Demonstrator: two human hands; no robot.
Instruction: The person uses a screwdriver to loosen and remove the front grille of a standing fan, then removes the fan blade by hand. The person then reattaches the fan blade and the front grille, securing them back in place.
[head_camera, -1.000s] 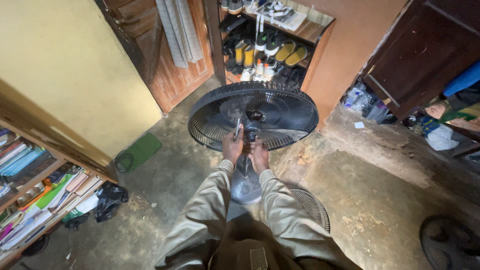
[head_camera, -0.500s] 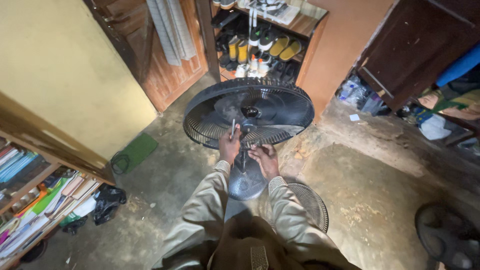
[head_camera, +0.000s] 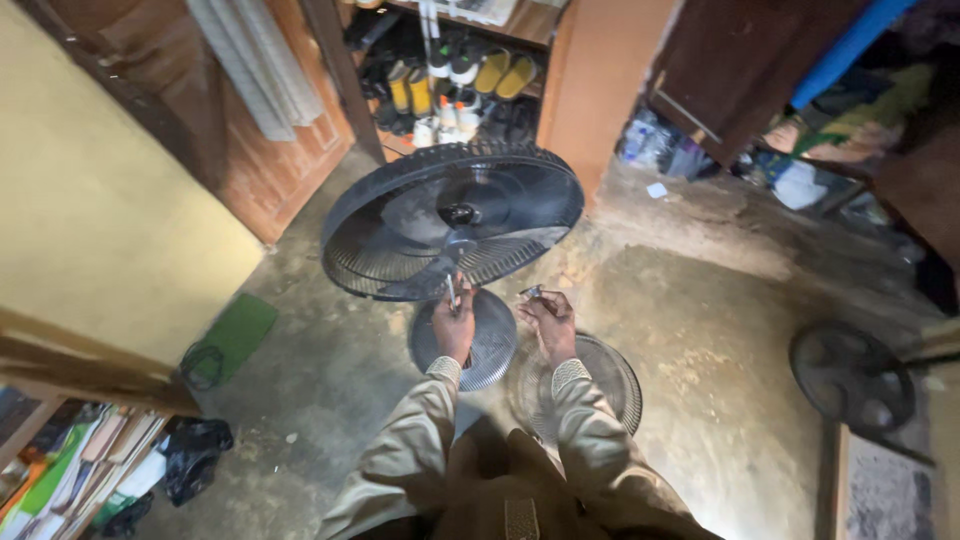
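1. The left hand (head_camera: 455, 325), at frame centre, has its fingers closed round a thin metal tool (head_camera: 451, 290) that points up at the fan's lower rim.
2. The right hand (head_camera: 549, 322), just beside it, pinches a small metal piece (head_camera: 530, 292) at its fingertips.
3. The black standing fan (head_camera: 452, 220) fills the upper centre, its round base (head_camera: 487, 345) on the concrete floor (head_camera: 720, 330).
4. A loose grille (head_camera: 610, 380) lies on the floor, right of the base.
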